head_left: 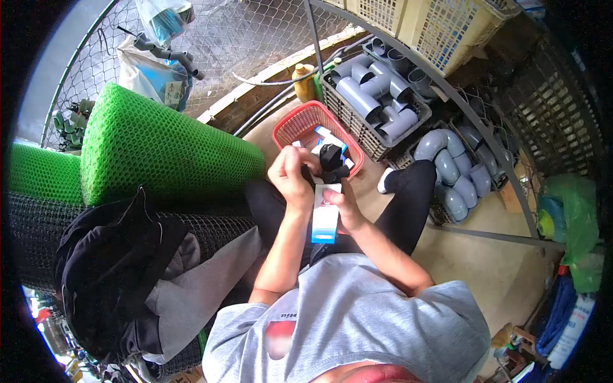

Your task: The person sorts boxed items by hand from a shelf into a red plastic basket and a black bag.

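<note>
My right hand (345, 207) grips a small white-and-blue cardboard box (325, 223), its thumb across the front. The upper end of the box points away from me, beside a black piece (330, 157) whose exact kind I cannot make out. My left hand (290, 179) is closed, fingers bent inward, against the dark near side of that black piece. Just beyond both hands sits a red plastic basket (295, 116) containing several white-and-blue boxes (331, 136), partly hidden by the hands and the black piece.
Grey pipe fittings fill a dark crate (364, 137) ahead; grey pipe bends (444, 156) lie to its right. A green mesh roll (172, 137) and a black jacket (115, 268) are on my left. A yellow bottle (303, 83) stands behind the basket, near a wire fence (242, 38).
</note>
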### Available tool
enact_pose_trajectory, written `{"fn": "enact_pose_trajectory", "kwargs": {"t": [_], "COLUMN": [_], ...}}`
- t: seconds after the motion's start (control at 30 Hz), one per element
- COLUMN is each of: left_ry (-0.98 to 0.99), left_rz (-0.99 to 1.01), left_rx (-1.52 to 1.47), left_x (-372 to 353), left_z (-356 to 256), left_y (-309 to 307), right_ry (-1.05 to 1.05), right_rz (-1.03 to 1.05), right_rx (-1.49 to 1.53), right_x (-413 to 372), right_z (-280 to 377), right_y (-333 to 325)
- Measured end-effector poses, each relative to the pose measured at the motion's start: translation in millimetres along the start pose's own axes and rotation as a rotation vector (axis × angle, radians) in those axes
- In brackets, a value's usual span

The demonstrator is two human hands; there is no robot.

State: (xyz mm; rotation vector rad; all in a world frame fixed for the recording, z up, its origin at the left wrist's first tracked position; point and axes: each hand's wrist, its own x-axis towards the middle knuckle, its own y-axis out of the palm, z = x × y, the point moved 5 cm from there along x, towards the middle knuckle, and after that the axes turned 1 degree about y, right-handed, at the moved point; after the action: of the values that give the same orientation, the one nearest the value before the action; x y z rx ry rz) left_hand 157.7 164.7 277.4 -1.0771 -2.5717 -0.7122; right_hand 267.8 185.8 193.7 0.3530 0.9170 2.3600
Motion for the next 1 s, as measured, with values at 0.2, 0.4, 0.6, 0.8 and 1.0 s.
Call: {"fn": "enact_pose_trajectory", "kwargs": {"t": [0.2,0.4,0.6,0.8,1.0], "left_ry": [-0.247,-0.212,-0.614,-0.956,-1.005], "left_rz": [0.306,-0.339,-0.118,-0.213,-0.181], "left_rx": [0.467,0.066,-0.047,-0.508,-0.693], "left_x": [-15,-15,-95,-131,-120], "left_z": [8,31,70,84,72], "left_y": [7,-47,-14,7,12], "right_ry": [-0.110,0.044,-0.587,-0.774,-0.751], "right_rz": [0.037,-0.283,-0.392,-0.512,-0.447], "right_rx": [-0.222,0.044,-0.179,-0.707,-0.824], "right_x": [0,-5,19,7,1], "right_z": [-18,-22,54,61,58], "right_y": [-43,-33,-43,-76,-76]}}
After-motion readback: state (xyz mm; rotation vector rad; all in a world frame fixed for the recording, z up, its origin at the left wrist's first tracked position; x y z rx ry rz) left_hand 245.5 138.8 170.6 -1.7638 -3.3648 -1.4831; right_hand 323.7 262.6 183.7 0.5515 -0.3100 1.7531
